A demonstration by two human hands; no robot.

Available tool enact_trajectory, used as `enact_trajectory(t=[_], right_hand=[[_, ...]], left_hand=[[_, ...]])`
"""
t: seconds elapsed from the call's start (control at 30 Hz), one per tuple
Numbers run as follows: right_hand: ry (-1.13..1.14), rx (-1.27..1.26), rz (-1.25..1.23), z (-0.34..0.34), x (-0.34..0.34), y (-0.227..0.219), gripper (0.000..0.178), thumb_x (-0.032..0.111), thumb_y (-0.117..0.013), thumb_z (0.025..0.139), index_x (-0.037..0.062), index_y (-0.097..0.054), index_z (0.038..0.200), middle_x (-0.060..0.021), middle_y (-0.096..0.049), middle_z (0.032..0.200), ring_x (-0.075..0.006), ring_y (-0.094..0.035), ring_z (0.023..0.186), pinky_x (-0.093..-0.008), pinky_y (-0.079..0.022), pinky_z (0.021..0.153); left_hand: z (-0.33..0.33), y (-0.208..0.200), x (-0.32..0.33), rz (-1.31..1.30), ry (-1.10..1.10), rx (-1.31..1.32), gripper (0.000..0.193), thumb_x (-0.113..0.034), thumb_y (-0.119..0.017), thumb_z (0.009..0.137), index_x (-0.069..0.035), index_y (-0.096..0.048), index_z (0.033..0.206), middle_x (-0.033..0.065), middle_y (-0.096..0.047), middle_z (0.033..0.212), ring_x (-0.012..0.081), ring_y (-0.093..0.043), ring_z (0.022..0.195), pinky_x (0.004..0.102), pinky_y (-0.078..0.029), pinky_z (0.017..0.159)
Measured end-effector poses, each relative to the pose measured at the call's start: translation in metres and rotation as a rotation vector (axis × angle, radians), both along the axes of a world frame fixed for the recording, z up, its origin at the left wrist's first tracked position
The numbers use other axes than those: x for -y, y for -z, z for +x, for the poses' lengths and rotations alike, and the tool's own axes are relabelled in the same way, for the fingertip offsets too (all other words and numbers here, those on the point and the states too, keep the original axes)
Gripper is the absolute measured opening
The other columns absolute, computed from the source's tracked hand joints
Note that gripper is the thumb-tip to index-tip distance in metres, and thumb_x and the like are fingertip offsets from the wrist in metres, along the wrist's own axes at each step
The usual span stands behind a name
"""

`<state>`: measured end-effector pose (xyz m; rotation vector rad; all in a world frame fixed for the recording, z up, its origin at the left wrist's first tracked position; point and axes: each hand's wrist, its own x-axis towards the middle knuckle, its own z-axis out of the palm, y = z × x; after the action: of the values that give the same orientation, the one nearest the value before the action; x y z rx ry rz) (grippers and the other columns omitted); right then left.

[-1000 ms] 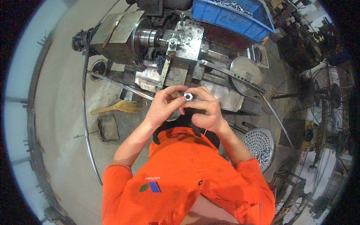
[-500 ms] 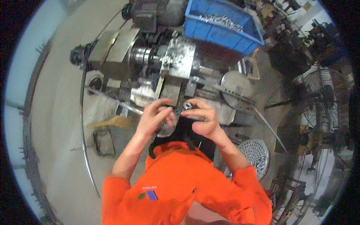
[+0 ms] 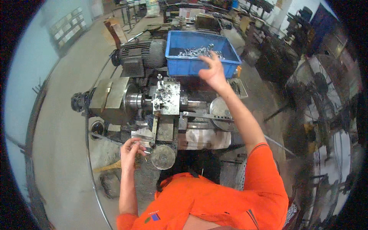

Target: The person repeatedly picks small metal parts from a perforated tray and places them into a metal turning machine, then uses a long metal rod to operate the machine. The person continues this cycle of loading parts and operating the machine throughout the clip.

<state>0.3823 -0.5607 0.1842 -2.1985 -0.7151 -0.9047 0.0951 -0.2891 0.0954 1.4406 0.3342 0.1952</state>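
My right hand is stretched out over the near wall of a blue plastic crate, its fingers apart and holding nothing I can see. Small shiny metal parts lie heaped in the crate, some close to my fingertips. My left hand is low on the left, fingers curled together. From its fingertips a short pale rod sticks out, just left of a round metal handwheel. Whether the rod belongs to the wheel I cannot tell. Ahead stands a small lathe with a chuck and a tool block.
A motor sits behind the lathe, left of the crate. A flat bar runs to the right past a round disc. A hose hangs down on the left. Dark machinery stands on the right.
My right hand has moved from near my body, where it held a small metal ring, up to the crate; the ring is no longer in it. My left hand has moved left. The view has tilted up.
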Motion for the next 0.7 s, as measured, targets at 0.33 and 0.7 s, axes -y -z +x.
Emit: enact_trajectory(t=[0.33, 0.7], right_hand=[[0.155, -0.678, 0.138, -0.208, 0.197, 0.129, 0.036, 0.009, -0.056, 0.058, 0.0011, -0.062, 0.092, -0.0132, -0.06, 0.097, -0.02, -0.06, 0.077, -0.028, -0.046, 0.071], [0.558, -1.028, -0.303, -0.431, 0.309, 0.237, 0.023, 0.022, -0.062, 0.053, 0.0097, -0.065, 0.073, -0.0123, -0.061, 0.075, -0.0295, -0.059, 0.074, -0.0379, -0.047, 0.069]], left_hand=[[0.055, 0.095, -0.061, 1.52, 0.082, -0.268, 0.026, -0.024, -0.055, 0.08, -0.003, -0.059, 0.095, 0.0134, -0.063, 0.08, 0.0241, -0.06, 0.071, 0.0327, -0.045, 0.065], [0.061, 0.091, -0.052, 1.306, 0.073, -0.225, 0.031, -0.03, -0.055, 0.079, -0.002, -0.062, 0.09, 0.0111, -0.062, 0.069, 0.0213, -0.058, 0.062, 0.0347, -0.043, 0.06]])
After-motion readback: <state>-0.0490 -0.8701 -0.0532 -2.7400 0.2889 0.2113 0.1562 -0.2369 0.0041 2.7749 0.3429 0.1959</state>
